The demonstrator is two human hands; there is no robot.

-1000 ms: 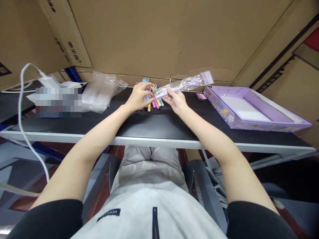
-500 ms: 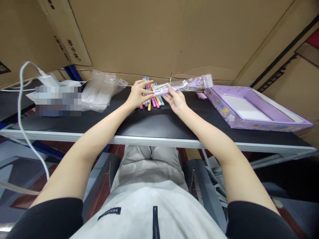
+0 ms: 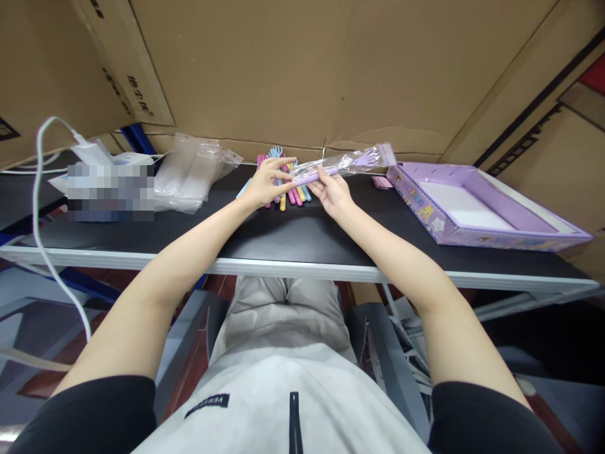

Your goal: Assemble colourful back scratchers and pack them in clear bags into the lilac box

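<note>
A purple back scratcher (image 3: 326, 173) with a small hand-shaped head lies inside a clear plastic bag (image 3: 347, 165), held tilted above the table. My right hand (image 3: 334, 193) grips the bagged handle near its middle, thumb on top. At the handle end, my left hand (image 3: 265, 183) has its thumb and fingertips at the end of the bag. Its fingers are partly spread, and the exact hold is hard to see. Behind and under my left hand lies a pile of back scratchers (image 3: 275, 152) in pink, blue and yellow, partly hidden.
A purple open box (image 3: 425, 211) stands on the right of the black table (image 3: 302, 236). Beside it lies a small pink card (image 3: 382, 182). Clear plastic bags (image 3: 186, 176) are stacked at left, near a white cable (image 3: 38, 189). Cardboard (image 3: 283, 69) walls the back.
My left hand has shifted slightly down and left, uncovering more of the pile's pink and blue heads. The bagged scratcher's head end has moved slightly left.
</note>
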